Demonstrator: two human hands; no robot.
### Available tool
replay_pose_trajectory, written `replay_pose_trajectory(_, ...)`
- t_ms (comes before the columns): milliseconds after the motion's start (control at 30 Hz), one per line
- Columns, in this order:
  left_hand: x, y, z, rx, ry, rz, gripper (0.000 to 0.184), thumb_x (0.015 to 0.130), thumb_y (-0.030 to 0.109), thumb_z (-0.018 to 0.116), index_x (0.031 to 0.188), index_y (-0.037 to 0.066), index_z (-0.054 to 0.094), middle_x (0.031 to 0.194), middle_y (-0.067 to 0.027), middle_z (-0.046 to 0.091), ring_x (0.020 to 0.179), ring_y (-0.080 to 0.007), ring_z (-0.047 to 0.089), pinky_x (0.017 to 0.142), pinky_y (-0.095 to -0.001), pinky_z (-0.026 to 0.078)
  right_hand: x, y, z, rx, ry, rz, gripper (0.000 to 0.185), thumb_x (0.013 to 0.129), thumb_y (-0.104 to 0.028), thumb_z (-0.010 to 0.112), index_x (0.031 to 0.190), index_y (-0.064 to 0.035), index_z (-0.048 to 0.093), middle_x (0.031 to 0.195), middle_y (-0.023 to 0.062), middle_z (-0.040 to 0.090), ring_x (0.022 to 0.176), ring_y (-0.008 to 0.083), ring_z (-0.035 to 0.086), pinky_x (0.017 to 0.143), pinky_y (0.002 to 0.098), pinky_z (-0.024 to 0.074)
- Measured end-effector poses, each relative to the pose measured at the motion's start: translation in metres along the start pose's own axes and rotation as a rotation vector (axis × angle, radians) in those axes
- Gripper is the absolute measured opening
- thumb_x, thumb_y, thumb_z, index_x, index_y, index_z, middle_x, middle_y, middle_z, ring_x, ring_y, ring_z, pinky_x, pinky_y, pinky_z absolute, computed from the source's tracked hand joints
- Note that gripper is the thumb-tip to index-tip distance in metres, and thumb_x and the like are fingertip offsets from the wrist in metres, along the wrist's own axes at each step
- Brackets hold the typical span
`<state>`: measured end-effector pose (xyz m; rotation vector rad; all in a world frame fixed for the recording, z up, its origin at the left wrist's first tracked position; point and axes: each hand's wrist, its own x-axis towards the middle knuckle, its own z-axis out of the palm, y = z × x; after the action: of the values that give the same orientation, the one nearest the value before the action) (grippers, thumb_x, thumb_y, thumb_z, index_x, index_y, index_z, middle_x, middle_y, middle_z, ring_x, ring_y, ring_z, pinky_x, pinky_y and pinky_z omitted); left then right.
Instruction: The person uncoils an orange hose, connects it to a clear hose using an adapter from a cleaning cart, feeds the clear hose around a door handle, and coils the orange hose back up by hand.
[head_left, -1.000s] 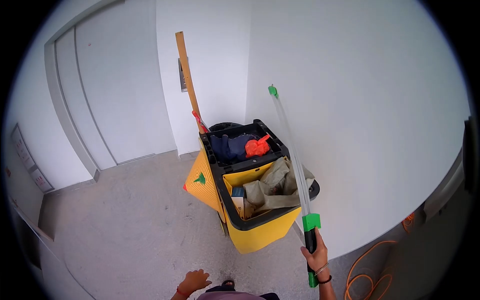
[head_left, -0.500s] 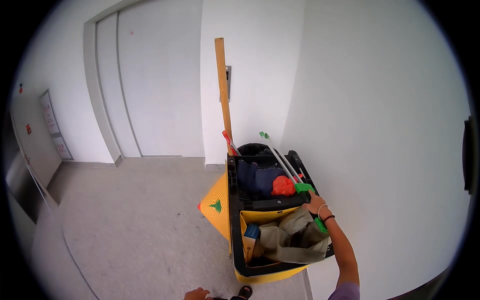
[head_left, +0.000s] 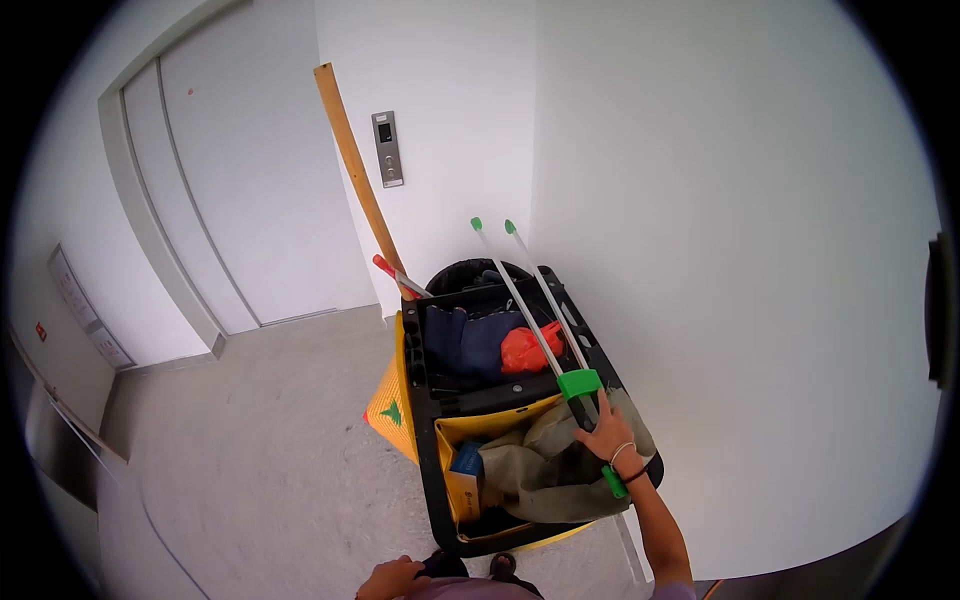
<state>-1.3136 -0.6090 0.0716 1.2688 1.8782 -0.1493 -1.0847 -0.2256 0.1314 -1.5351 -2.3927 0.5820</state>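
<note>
My right hand (head_left: 606,440) is closed around the handle of a pair of long metal litter tongs (head_left: 535,312) with a green bracket and green tips. The tongs slant over the cleaning cart (head_left: 428,490), their two tips apart and pointing away from me. Under my hand, a grey-green cloth (head_left: 535,480) fills much of the yellow bag (head_left: 455,432) at the cart's near end. A blue and yellow box (head_left: 464,470) stands at that bag's left side. My left hand (head_left: 390,578) is low by my body, partly cut off, with its fingers loose and nothing visible in them.
Dark cloth (head_left: 470,335) and a red plastic bag (head_left: 528,350) lie in the cart's middle compartment. A wooden pole (head_left: 360,185) and a red-ended handle (head_left: 395,272) stick up at its far left. A yellow woven hat (head_left: 388,408) hangs at the side. Lift doors (head_left: 260,170) and a white wall (head_left: 720,250) surround the cart.
My right hand has raised the tongs from the cart's right rim, and their tips now stand farther apart. The view has tilted and shifted right, showing the lift panel fully.
</note>
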Motion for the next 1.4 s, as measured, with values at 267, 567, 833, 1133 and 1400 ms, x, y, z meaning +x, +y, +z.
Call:
replay_pose_trajectory(267, 0.028, -0.019, -0.034, 0.107, 0.105, 0.16, 0.039, 0.082, 0.04, 0.052, 0.104, 0.009, 0.058, 0.104, -0.0174, 0.055, 0.095, -0.0326, 0.057, 0.077, -0.0402, 0.048, 0.003, -0.002, -0.028, -0.149, 0.084, -0.048, 0.097, 0.063, -0.046, 0.069, 0.138, -0.0124, 0.017, 0.111, 0.0262, 0.047, 0.09, 0.042, 0.056, 0.076, 0.0468, 0.0464)
replay_pose_trajectory(567, 0.072, -0.108, -0.093, 0.105, 0.019, 0.168, 0.039, 0.081, 0.04, 0.054, 0.107, 0.012, 0.06, 0.105, -0.0119, 0.058, 0.095, -0.0288, 0.057, 0.078, -0.0367, 0.047, 0.161, -0.085, -0.067, -0.582, -0.033, -0.187, 0.067, 0.069, -0.044, 0.067, 0.121, -0.0089, 0.044, 0.089, 0.0178, 0.061, 0.085, 0.0343, 0.06, 0.075, 0.044, 0.0468)
replay_pose_trajectory(833, 0.173, -0.309, -0.088, 0.075, 0.539, 0.048, 0.033, 0.077, 0.04, 0.054, 0.087, 0.01, 0.062, 0.08, -0.012, 0.061, 0.076, -0.0292, 0.06, 0.066, -0.0476, 0.046, 0.34, -0.254, -0.054, -0.938, -0.369, -0.016, 0.059, 0.069, -0.054, 0.062, 0.11, -0.0123, 0.057, 0.102, 0.0124, 0.062, 0.098, 0.0305, 0.058, 0.083, 0.0414, 0.0456)
replay_pose_trajectory(1133, 0.125, -0.325, -0.181, 0.017, 0.188, -0.112, 0.034, 0.08, 0.038, 0.056, 0.1, 0.011, 0.06, 0.097, -0.0108, 0.059, 0.089, -0.0283, 0.058, 0.073, -0.0397, 0.048, 0.431, -0.348, 0.072, -1.122, -0.015, -0.114, 0.052, 0.068, -0.053, 0.065, 0.106, -0.0171, 0.059, 0.107, 0.0042, 0.056, 0.102, 0.0198, 0.053, 0.085, 0.0393, 0.0372)
replay_pose_trajectory(1400, 0.118, -0.198, -0.283, -0.324, 0.047, 0.609, 0.032, 0.082, 0.031, 0.058, 0.106, 0.011, 0.06, 0.107, -0.0094, 0.058, 0.095, -0.0251, 0.058, 0.078, -0.0338, 0.048, 0.176, -0.33, -0.027, -0.565, 0.33, -0.689, 0.05, 0.075, -0.039, 0.063, 0.116, -0.0133, 0.054, 0.115, 0.0107, 0.051, 0.1, 0.026, 0.054, 0.092, 0.0389, 0.0386)
